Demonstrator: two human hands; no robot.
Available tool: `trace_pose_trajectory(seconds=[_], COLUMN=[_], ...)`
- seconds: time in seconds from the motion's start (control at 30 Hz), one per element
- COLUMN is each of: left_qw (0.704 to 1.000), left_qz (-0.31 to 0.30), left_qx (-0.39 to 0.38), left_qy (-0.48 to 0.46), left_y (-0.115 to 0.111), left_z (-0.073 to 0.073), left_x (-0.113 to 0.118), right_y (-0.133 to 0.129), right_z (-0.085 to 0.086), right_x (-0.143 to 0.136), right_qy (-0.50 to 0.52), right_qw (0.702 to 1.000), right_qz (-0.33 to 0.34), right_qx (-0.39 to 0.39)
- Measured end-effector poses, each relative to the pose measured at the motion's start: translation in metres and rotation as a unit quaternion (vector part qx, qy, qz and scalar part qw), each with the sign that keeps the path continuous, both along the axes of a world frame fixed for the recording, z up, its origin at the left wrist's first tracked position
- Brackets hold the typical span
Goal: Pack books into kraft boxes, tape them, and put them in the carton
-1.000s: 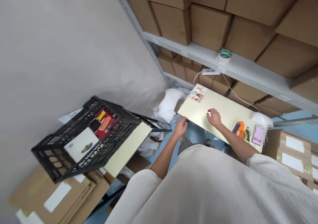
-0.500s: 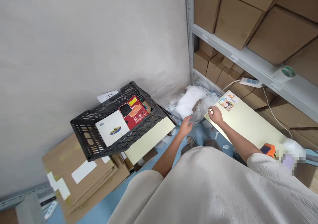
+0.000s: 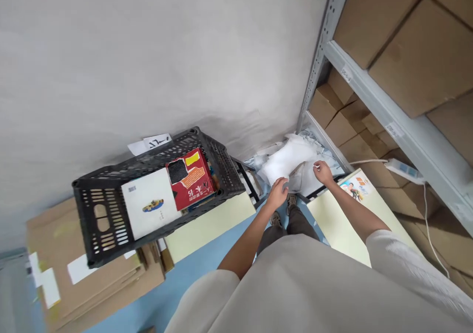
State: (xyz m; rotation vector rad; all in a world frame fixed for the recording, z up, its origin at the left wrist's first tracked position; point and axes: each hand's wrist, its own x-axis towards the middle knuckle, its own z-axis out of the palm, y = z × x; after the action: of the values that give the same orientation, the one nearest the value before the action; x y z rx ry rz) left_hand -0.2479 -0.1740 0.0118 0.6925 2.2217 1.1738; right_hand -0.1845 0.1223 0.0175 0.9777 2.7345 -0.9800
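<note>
My left hand (image 3: 277, 193) reaches forward over the floor, its fingers loosely bent and apart, with nothing visible in them. Just beyond it lies a heap of white packing film and bags (image 3: 290, 158); touching cannot be told. My right hand (image 3: 322, 172) hovers at the right side of the same heap, fingers curled with a small gap between thumb and fingertips. Right of it is a pale yellow tabletop (image 3: 338, 219) bearing a colourful printed card (image 3: 355, 186). On the left, a black plastic crate (image 3: 107, 175) holds a white book (image 3: 150, 202) and a red book (image 3: 192, 180).
Under the crate is another pale yellow surface (image 3: 207, 224). Flattened cardboard boxes (image 3: 107, 293) are stacked at the lower left. Along the right stands a metal shelf (image 3: 373, 86) full of cardboard boxes (image 3: 417, 62). A power strip (image 3: 404, 170) with a white cable hangs at its edge.
The view has turned and shifted, so the crate appears farther left and the shelf farther right. Both hands now reach closer to the white packing heap; my right hand has left the tabletop's edge.
</note>
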Motion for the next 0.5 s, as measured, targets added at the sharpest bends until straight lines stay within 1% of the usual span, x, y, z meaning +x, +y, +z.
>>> trace_pose_trajectory(seconds=[0.1, 0.2, 0.37, 0.5], left_qw=[0.999, 0.998, 0.996, 0.995], left_qz=[0.036, 0.058, 0.079, 0.082], left_qx=[-0.006, -0.011, -0.02, -0.008], left_qy=[-0.011, -0.022, -0.046, -0.063], left_y=[0.023, 0.047, 0.086, 0.109], left_z=[-0.028, -0.059, -0.116, -0.167], left_x=[-0.022, -0.043, -0.069, -0.079], right_y=[0.033, 0.06, 0.095, 0.118], right_z=[-0.043, -0.092, -0.179, -0.249], right_x=[-0.037, -0.065, -0.092, -0.109], right_qy=[-0.032, -0.067, -0.128, -0.157], right_qw=[0.999, 0.998, 0.992, 0.987], right_qz=[0.001, -0.007, -0.001, 0.004], right_qx=[-0.004, -0.003, 0.007, 0.017])
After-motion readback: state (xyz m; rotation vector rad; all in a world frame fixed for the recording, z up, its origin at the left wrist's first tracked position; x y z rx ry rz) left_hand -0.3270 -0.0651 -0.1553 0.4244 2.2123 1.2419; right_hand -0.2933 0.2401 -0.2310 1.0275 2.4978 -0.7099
